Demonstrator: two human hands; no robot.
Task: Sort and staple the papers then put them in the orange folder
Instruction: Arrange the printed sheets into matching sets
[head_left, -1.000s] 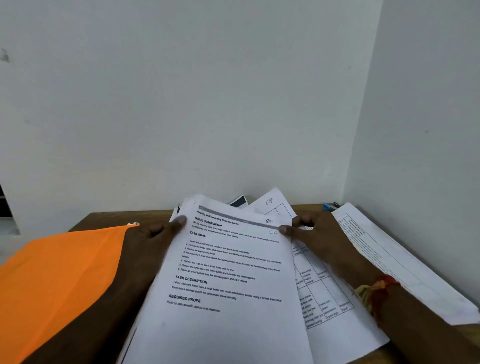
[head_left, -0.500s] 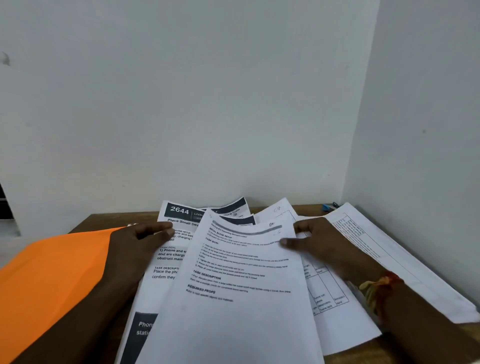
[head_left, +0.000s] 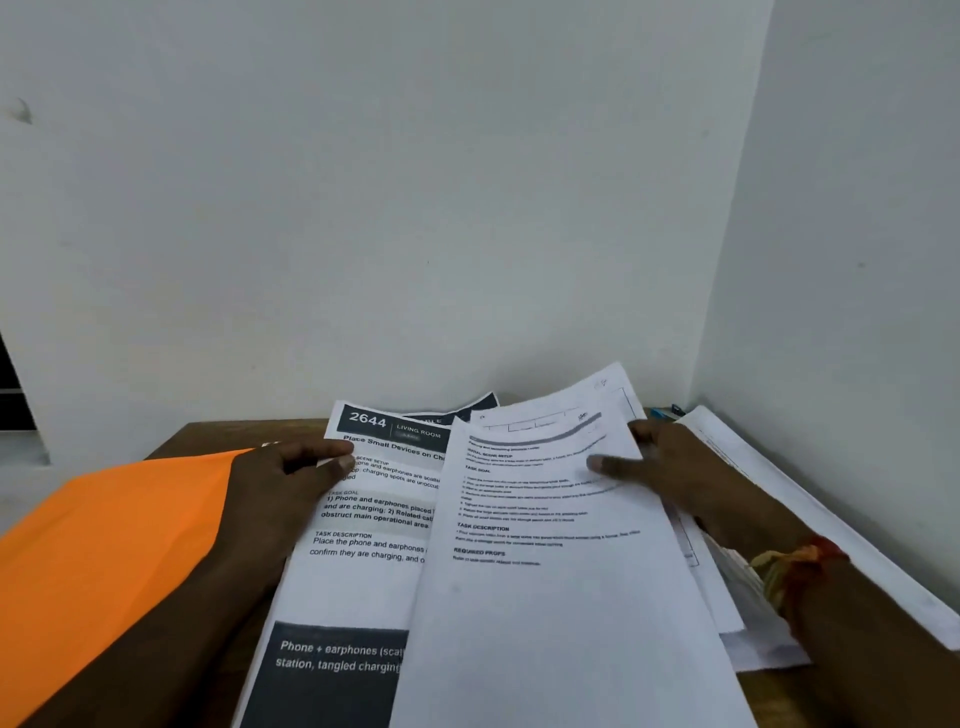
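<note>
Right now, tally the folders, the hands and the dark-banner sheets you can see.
Orange folder: 1
Hands: 2, the left hand on the 2644 sheet, the right hand pinching the top text sheet
Dark-banner sheets: 2, the 2644 sheet and a second banner sheet behind it
Total: 5

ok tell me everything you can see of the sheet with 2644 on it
The 2644 sheet is white printed paper with a dark header band reading 2644 and LIVING ROOM, bold headings, and a dark block with white text near its bottom. It lies roughly flat over the table, beside the orange folder. The left hand pinches its left edge, thumb on top. A plainer text sheet covers its right side.
</note>
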